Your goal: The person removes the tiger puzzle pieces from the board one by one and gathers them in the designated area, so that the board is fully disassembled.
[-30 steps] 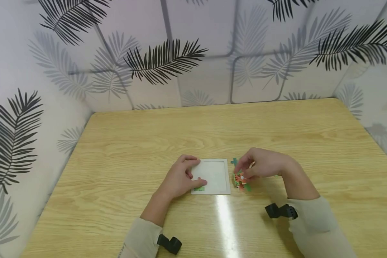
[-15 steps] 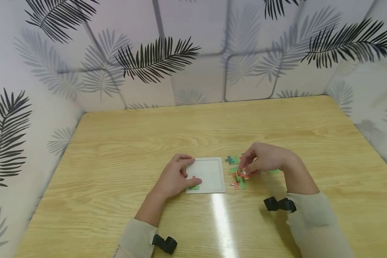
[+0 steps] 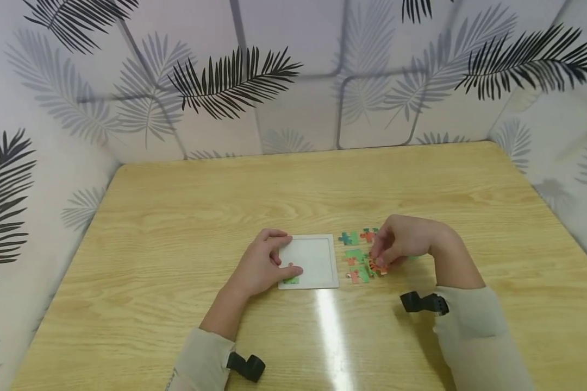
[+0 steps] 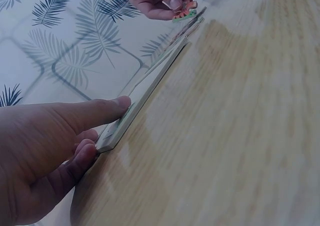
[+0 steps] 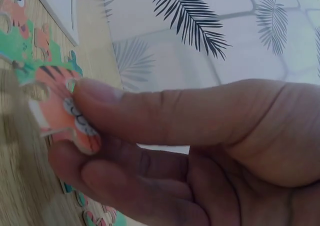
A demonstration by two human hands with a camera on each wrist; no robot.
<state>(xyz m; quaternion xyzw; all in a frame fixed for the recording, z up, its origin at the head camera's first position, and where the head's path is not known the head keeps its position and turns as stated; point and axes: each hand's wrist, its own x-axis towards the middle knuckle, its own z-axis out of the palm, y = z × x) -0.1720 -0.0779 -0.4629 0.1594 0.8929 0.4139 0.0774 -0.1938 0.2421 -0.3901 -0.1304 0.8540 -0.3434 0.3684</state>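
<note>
My right hand (image 3: 405,239) pinches an orange tiger-striped jigsaw piece (image 5: 60,103) between thumb and fingers. In the right wrist view that piece is tilted up off the wooden table. My left hand (image 3: 261,266) grips the left side of a white square puzzle tray (image 3: 335,266), its thumb across the inside and its fingers along the outer edge. A green piece (image 3: 291,281) lies in the tray's near left corner, partly under that thumb. Several loose jigsaw pieces (image 3: 356,254), green and orange, lie between the tray and my right hand.
The wooden table (image 3: 200,201) meets a leaf-patterned cloth backdrop (image 3: 293,81) along its far edge. A teal and green piece (image 3: 347,238) lies just right of the tray's far corner. Small black cameras (image 3: 247,366) sit on both sleeves.
My right hand has moved slightly right with the tiger piece, uncovering more of the loose pieces. The left hand keeps its grip on the tray. The head view has shifted a little.
</note>
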